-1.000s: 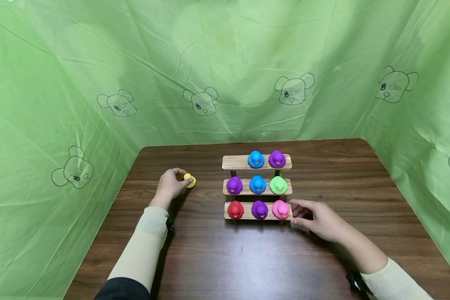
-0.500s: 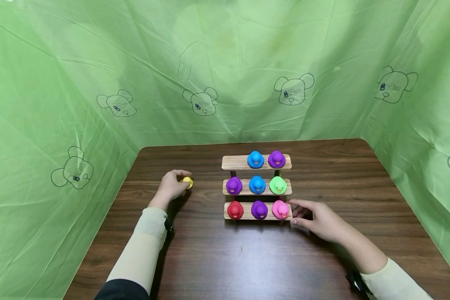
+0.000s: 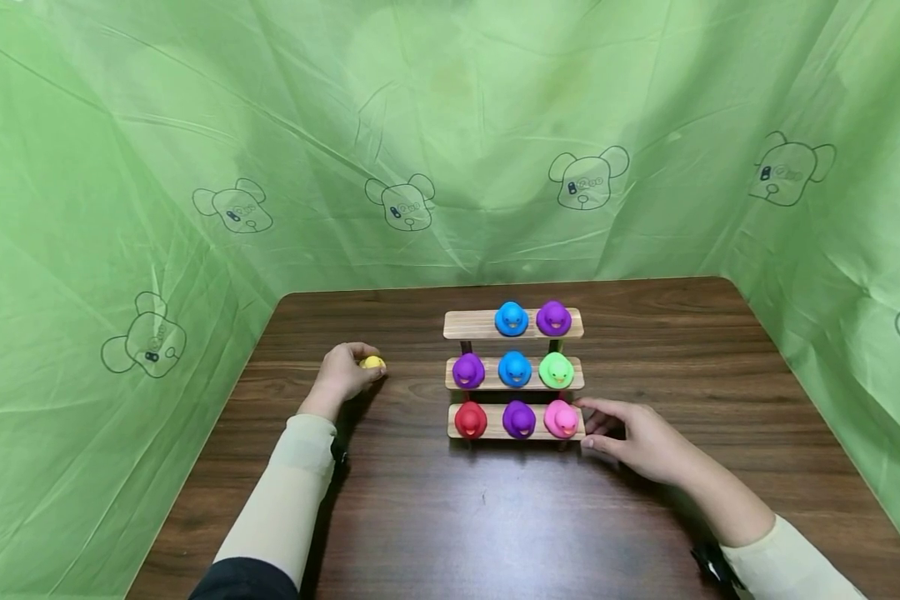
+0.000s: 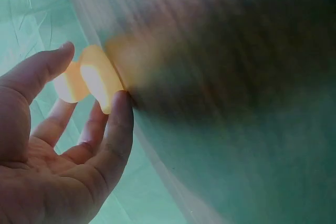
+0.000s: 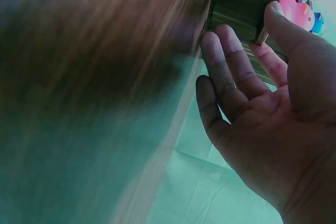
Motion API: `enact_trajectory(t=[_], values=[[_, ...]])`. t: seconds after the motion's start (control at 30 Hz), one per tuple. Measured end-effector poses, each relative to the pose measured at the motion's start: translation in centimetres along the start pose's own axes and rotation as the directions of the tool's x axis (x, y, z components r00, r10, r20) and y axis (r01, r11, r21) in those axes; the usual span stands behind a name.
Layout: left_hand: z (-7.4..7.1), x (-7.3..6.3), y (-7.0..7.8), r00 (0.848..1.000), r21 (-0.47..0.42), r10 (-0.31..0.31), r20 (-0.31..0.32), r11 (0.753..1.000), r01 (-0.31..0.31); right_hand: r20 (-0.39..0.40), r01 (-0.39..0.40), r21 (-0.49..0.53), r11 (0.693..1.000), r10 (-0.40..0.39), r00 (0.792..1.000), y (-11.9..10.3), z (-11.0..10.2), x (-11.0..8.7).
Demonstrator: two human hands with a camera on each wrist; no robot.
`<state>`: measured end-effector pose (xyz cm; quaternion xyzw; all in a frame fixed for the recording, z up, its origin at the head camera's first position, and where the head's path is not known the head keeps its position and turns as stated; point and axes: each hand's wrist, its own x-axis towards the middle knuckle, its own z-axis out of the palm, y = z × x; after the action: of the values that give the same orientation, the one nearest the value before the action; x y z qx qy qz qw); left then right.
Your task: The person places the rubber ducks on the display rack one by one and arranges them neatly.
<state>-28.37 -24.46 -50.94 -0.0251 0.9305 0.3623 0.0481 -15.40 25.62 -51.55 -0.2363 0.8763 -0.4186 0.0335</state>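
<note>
At the left of the table, my left hand pinches a small yellow rubber duck. The left wrist view has the thumb on one side of the duck and fingertips on the other, low beside the table surface. A three-tier wooden display rack stands right of centre, bearing several rubber ducks. At its lowest shelf, my right hand holds the right end between thumb and index finger, beside a pink duck. In the right wrist view, the other fingers of the right hand spread beside the rack.
On the top shelf sit a blue duck and a purple duck, right of a bare stretch. Purple, blue and green ducks line the middle shelf; red and purple ones share the lowest. A green curtain surrounds the dark wood table.
The yellow duck has turned within my left fingers and shifted slightly left, with less of it showing. My right hand and the rack have stayed put.
</note>
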Motion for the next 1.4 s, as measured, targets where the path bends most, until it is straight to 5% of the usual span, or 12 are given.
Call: enact_trajectory(t=[0.1, 0.4, 0.7, 1.03, 1.4], values=[[-0.1, 0.0, -0.1, 1.0, -0.074, -0.018, -0.009, 0.997, 0.018, 0.0, -0.002, -0.002, 1.0, 0.002, 1.0, 0.0, 0.0, 0.0], [-0.2, -0.3, 0.1, 0.993, -0.057, -0.009, -0.116, 0.998, 0.003, 0.002, -0.003, -0.002, 1.0, 0.003, 1.0, 0.1, 0.0, 0.0], [-0.4, -0.7, 1.4, 0.962, -0.136, 0.114, -0.248, 0.979, -0.151, 0.001, 0.001, -0.001, 1.0, -0.001, 1.0, 0.2, 0.1, 0.0], [-1.2, -1.7, 6.0, 0.903, -0.241, 0.251, -0.348, 0.907, -0.345, 0.0, 0.002, 0.002, 1.0, -0.002, 1.0, 0.2, 0.0, 0.0], [-1.4, -3.5, 11.5, 0.864, -0.368, 0.34, -0.371, 0.801, -0.473, 0.003, 0.0, -0.005, 1.0, 0.0, 1.0, 0.2, 0.0, 0.0]])
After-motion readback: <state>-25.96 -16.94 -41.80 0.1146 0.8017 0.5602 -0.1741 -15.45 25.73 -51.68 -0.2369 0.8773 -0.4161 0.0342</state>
